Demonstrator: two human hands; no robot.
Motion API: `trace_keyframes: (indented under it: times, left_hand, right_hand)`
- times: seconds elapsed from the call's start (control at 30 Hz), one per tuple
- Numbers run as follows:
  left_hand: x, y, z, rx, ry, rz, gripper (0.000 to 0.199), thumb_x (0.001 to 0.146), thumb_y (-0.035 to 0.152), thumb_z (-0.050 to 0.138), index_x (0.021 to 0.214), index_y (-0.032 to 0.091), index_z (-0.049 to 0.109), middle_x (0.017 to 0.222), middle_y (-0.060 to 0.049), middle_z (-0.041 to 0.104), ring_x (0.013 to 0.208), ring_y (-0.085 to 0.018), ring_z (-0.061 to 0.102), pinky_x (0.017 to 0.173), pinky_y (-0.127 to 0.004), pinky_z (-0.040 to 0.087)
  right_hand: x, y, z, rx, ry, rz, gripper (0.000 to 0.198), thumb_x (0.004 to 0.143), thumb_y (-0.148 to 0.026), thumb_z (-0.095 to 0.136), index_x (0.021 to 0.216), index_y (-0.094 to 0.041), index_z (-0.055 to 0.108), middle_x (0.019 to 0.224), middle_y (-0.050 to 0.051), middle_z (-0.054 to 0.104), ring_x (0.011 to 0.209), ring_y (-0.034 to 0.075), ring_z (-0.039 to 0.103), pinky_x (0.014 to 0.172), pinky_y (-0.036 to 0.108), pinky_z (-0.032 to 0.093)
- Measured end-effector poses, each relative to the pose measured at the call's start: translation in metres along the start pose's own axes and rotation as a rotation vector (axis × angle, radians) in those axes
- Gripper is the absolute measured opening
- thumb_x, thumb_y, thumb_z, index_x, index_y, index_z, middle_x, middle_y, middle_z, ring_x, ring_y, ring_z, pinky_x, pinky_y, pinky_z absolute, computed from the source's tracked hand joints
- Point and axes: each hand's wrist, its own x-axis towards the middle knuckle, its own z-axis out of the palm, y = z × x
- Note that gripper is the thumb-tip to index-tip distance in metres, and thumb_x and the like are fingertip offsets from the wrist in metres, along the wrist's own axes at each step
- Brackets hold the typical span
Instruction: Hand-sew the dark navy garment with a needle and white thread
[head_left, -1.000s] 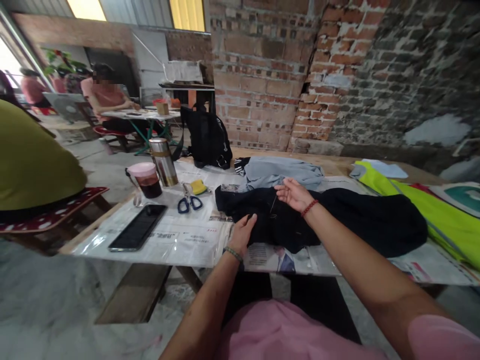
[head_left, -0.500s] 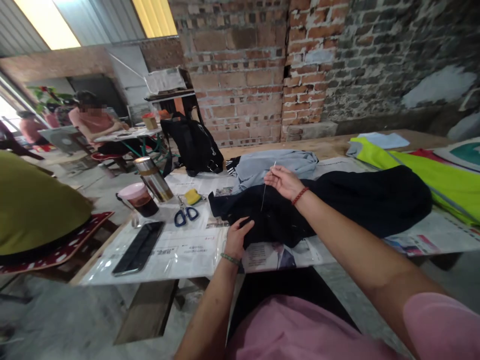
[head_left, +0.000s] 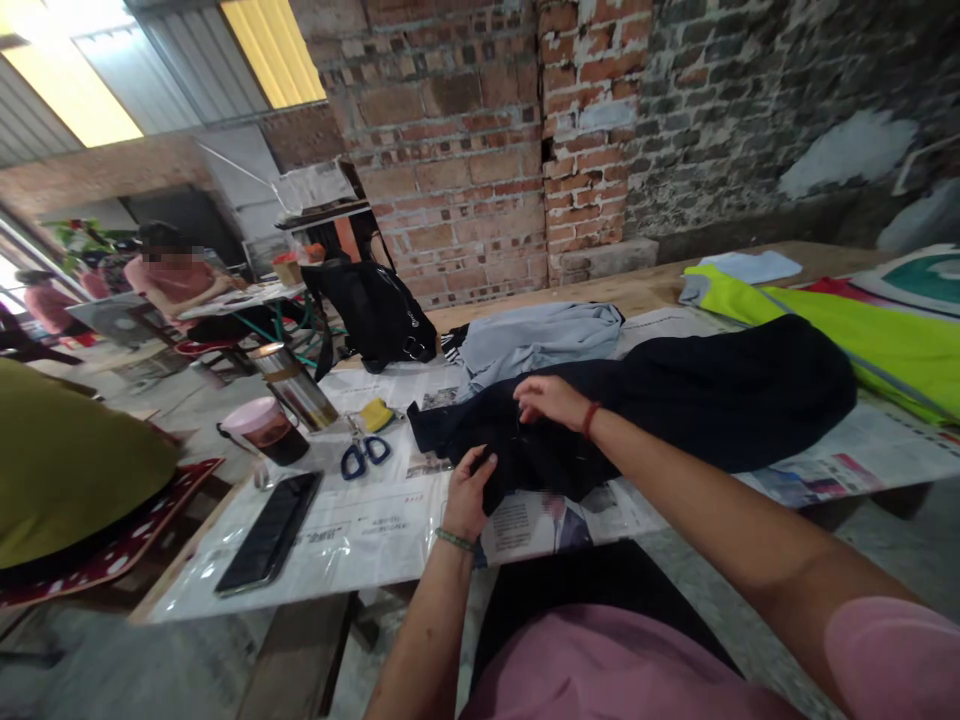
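A dark navy garment point(head_left: 720, 400) lies bunched across the table in front of me. My left hand point(head_left: 466, 497) is closed on its near left edge, thumb and fingers pinching the cloth. Just above the fabric, my right hand point(head_left: 551, 402) is in a pinch, a short pale line of thread point(head_left: 518, 424) hanging below its fingertips. The sewing needle seen in this hand a moment earlier is too small or hidden to make out now. Blue-handled scissors point(head_left: 365, 458) rest left of the garment, beside a small yellow object point(head_left: 376, 414).
On the left of the newspaper-covered table point(head_left: 375, 530) are a phone point(head_left: 266, 535), a pink-lidded cup point(head_left: 264, 430) and a steel thermos point(head_left: 296, 387). Behind sit a black backpack point(head_left: 375, 318) and grey-blue cloth point(head_left: 540, 338); neon-yellow clothing point(head_left: 832, 325) lies right. A person point(head_left: 75, 460) sits close at left.
My right hand has come down toward the garment, and the long thread stretch has shortened to a small piece. My left hand keeps its hold on the cloth. The camera view has shifted slightly.
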Motion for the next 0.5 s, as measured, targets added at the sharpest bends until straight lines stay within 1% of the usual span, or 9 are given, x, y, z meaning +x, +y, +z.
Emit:
trace_keyframes:
  times: [0.1,0.23,0.33,0.5]
  left_hand:
    - [0.002,-0.001,0.000,0.058,-0.001,-0.011,0.033,0.050,0.027,0.076,0.079,0.017,0.064,0.069,0.000,0.068,0.062,-0.013,0.061,0.057,-0.023,0.047]
    - [0.003,-0.001,-0.001,0.117,0.003,-0.004,0.032,0.050,0.031,0.076,0.077,0.017,0.066,0.066,-0.001,0.067,0.059,-0.015,0.061,0.054,-0.024,0.047]
    - [0.003,-0.001,-0.001,0.134,0.010,0.007,0.030,0.050,0.031,0.076,0.075,0.016,0.066,0.064,-0.001,0.067,0.057,-0.014,0.060,0.053,-0.023,0.046]
    - [0.002,-0.001,-0.001,0.117,-0.002,0.012,0.026,0.053,0.030,0.074,0.074,0.018,0.065,0.064,0.001,0.066,0.056,-0.013,0.059,0.053,-0.022,0.046]
  right_hand:
    - [-0.007,0.019,0.008,-0.166,-0.088,0.006,0.009,0.059,-0.008,0.060,0.061,-0.016,0.064,0.050,-0.002,0.058,0.046,0.010,0.053,0.056,0.024,0.043]
    - [-0.016,0.028,0.006,-0.298,-0.199,-0.030,0.015,0.057,-0.010,0.058,0.061,-0.020,0.068,0.060,-0.003,0.064,0.061,0.011,0.056,0.067,0.024,0.041]
    - [-0.023,0.025,0.001,-0.354,-0.276,-0.042,0.019,0.059,-0.012,0.054,0.065,-0.021,0.070,0.063,-0.004,0.065,0.063,0.012,0.056,0.068,0.023,0.041]
    - [-0.031,0.024,0.002,-0.395,-0.388,-0.031,0.026,0.062,-0.015,0.049,0.075,-0.020,0.071,0.067,-0.003,0.066,0.062,0.011,0.057,0.063,0.021,0.041]
